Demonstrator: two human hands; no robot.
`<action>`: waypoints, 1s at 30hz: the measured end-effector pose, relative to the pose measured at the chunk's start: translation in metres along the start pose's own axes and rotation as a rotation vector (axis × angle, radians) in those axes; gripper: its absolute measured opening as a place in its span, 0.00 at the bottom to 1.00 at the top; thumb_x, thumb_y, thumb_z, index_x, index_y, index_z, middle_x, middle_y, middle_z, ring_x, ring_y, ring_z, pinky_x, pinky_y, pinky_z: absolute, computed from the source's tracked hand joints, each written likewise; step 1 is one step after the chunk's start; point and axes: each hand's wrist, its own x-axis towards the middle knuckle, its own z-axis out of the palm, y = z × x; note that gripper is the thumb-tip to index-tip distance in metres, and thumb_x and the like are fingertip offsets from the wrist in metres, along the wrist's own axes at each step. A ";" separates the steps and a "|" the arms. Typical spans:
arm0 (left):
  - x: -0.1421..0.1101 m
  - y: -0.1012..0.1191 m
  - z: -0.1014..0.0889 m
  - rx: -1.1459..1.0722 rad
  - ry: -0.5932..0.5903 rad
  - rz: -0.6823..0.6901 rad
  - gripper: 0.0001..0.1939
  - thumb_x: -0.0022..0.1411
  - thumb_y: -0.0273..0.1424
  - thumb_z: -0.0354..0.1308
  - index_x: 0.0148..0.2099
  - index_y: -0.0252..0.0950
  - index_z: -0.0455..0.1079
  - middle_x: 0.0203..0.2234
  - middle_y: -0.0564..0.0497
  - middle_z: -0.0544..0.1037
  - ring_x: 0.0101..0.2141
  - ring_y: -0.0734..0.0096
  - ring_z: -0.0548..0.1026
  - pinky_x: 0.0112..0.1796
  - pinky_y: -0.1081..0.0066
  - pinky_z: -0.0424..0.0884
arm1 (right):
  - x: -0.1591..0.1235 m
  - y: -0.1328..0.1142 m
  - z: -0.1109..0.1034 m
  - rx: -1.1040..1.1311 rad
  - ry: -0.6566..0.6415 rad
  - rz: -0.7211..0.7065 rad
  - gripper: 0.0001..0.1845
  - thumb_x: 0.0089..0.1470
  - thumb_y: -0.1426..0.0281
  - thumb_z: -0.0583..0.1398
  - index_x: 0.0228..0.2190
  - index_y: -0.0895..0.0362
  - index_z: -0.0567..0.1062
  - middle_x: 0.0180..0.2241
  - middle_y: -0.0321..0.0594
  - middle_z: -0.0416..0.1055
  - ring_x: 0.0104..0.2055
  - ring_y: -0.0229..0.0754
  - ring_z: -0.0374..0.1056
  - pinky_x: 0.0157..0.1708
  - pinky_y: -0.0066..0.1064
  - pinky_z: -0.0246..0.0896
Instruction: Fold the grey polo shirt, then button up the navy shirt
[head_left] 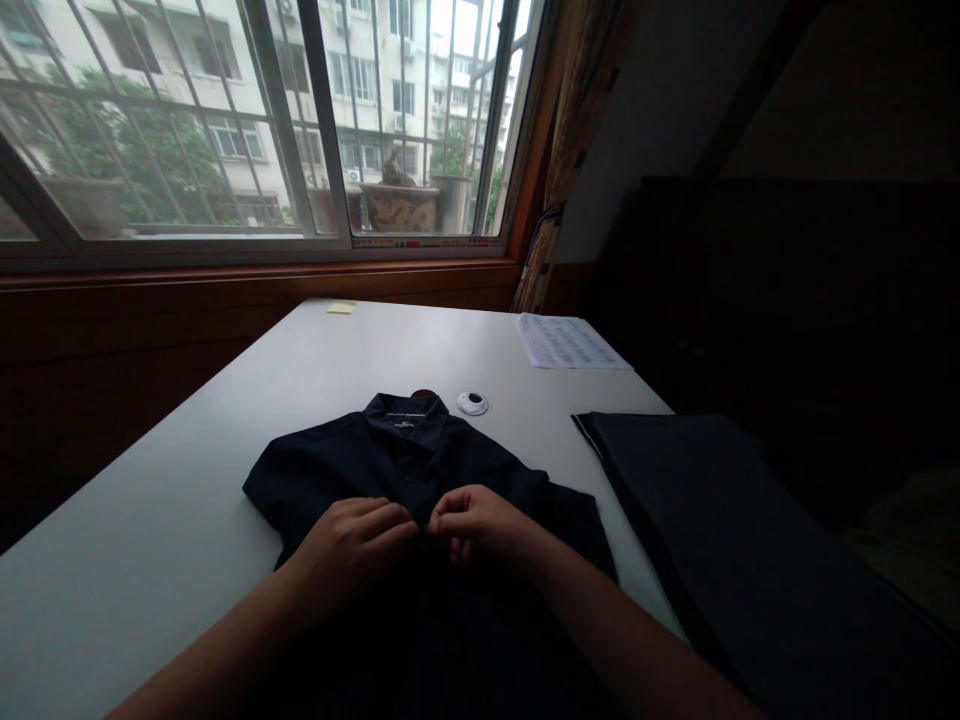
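A dark navy shirt (pixel 322 460) lies front up on the white table, its collar pointing toward the window and its short sleeves spread to either side. Both hands meet at the front placket, below the collar. The fingers of my left hand (pixel 360 535) are closed on the shirt's front edge. Just to the right, my right hand (pixel 484 525) pinches the cloth with thumb and index finger, the other fingers curled. Whether a button sits between the fingertips is too dark to make out. The lower shirt fades into shadow beneath my forearms.
Beyond the collar, a small white round object with a dark centre (pixel 472 403) rests on the white table (pixel 187 450). Dark folded cloth (pixel 697 490) covers the right side. Printed papers (pixel 574 343) and a yellow sticky note (pixel 342 308) lie near the far edge, below a barred window (pixel 405 120).
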 end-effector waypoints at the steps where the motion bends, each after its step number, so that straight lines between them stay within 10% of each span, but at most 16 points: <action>1: 0.000 0.000 0.000 0.003 0.004 0.002 0.09 0.74 0.30 0.49 0.45 0.35 0.70 0.34 0.49 0.78 0.31 0.70 0.75 0.30 0.70 0.70 | 0.000 0.000 0.000 -0.003 0.002 0.001 0.10 0.40 0.68 0.66 0.28 0.60 0.77 0.18 0.31 0.70 0.18 0.33 0.67 0.17 0.22 0.58; 30: 0.001 0.001 -0.002 0.023 -0.002 -0.003 0.09 0.73 0.30 0.50 0.44 0.36 0.72 0.33 0.49 0.77 0.31 0.69 0.74 0.31 0.70 0.70 | 0.000 0.001 0.000 0.003 -0.006 0.003 0.11 0.41 0.67 0.67 0.28 0.59 0.76 0.17 0.31 0.70 0.18 0.34 0.66 0.18 0.22 0.57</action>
